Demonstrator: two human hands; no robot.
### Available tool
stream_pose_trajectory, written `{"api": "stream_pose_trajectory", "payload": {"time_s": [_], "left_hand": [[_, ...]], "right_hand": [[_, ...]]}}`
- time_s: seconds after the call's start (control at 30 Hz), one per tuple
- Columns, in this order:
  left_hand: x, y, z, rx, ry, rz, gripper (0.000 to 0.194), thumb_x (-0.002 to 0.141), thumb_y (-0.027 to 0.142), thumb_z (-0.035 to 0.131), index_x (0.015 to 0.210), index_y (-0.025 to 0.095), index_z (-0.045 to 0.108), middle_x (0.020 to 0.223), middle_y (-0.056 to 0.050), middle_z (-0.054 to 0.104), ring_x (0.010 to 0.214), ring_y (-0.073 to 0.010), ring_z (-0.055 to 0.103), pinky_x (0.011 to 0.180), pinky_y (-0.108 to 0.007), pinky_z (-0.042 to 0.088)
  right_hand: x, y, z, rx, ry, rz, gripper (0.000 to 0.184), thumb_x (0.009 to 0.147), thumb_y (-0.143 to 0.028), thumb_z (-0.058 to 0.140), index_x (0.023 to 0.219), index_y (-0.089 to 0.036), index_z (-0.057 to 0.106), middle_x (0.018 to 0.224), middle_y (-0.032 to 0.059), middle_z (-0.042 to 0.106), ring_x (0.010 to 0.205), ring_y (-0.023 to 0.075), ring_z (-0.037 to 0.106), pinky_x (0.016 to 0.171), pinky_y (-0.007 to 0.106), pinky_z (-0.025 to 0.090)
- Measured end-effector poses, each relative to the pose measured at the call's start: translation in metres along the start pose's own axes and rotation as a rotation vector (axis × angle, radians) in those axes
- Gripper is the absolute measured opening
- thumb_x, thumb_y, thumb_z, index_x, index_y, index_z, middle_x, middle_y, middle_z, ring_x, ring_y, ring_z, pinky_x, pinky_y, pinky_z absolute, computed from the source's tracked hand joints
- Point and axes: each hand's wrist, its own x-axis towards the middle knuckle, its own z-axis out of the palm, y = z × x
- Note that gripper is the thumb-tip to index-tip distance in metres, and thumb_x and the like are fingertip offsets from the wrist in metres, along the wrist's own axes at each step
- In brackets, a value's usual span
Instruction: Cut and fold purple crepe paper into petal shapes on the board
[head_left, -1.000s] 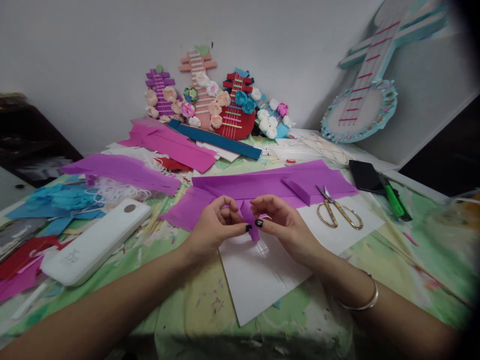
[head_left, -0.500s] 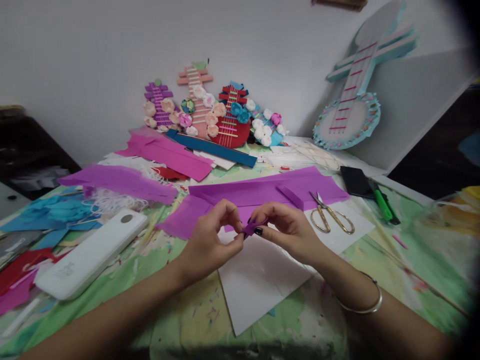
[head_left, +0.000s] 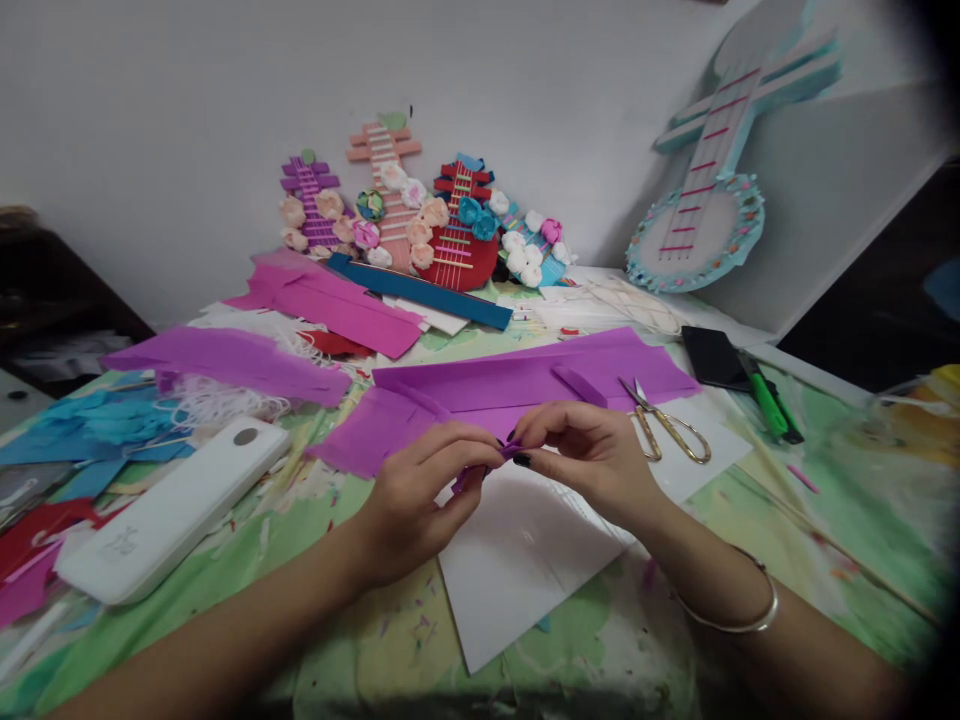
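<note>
Between my two hands is a small piece of purple crepe paper [head_left: 511, 450], pinched at the fingertips. My left hand [head_left: 424, 500] is closed on its left part, with some purple showing under the fingers. My right hand [head_left: 592, 458] grips the other end between thumb and index finger. Much of the piece is hidden by the fingers. Below the hands lies a white board [head_left: 525, 580]. Just beyond them spreads a large purple crepe sheet [head_left: 480, 385], with a narrow folded purple strip [head_left: 580, 384] on it. Gold-handled scissors [head_left: 667, 425] rest right of my right hand.
A white oblong device [head_left: 176, 510] lies at left, near blue crepe paper [head_left: 112, 415] and white string [head_left: 225, 400]. Decorated model lutes [head_left: 457, 225] lean on the wall; a larger one [head_left: 705, 200] stands right. A green cutter [head_left: 769, 400] lies beside a black flat object [head_left: 712, 357].
My left fingers have shifted from a rounded pinch to a flatter grip over the purple piece. It now extends under the left fingers. The view has shifted slightly.
</note>
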Motion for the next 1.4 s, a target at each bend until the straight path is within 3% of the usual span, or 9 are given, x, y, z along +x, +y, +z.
{"api": "stream_pose_trajectory", "payload": {"time_s": [0.23,0.93,1.4], "left_hand": [[-0.0021,-0.0006,-0.0009,0.008,0.000,-0.011,0.027,0.081,0.000,0.052,0.096,0.019,0.063,0.098,-0.006,0.067,0.093,-0.0161,0.063,0.082,-0.026,0.050],[0.0001,0.0004,0.0024,-0.051,-0.044,-0.045,0.030,0.082,0.000,0.050,0.101,0.019,0.064,0.101,-0.007,0.067,0.095,-0.0164,0.063,0.082,-0.027,0.051],[-0.0025,-0.0012,0.0046,-0.022,-0.009,-0.020,0.034,0.083,-0.001,0.047,0.106,0.021,0.058,0.099,-0.007,0.069,0.096,-0.0175,0.064,0.083,-0.031,0.052]], "right_hand": [[0.0008,-0.0032,-0.0031,-0.041,0.001,-0.011,0.005,0.076,-0.022,0.073,0.076,-0.018,0.070,0.078,0.0051,0.068,0.077,0.0168,0.063,0.069,0.033,0.051],[-0.0025,0.0006,0.0007,-0.059,0.038,-0.069,0.011,0.075,-0.014,0.071,0.070,-0.018,0.062,0.074,0.0029,0.063,0.071,0.0150,0.060,0.063,0.030,0.047],[-0.0032,0.0024,-0.0031,-0.145,0.011,-0.115,0.006,0.076,-0.015,0.070,0.074,-0.018,0.065,0.076,0.0037,0.066,0.076,0.0173,0.063,0.070,0.034,0.051]]}}
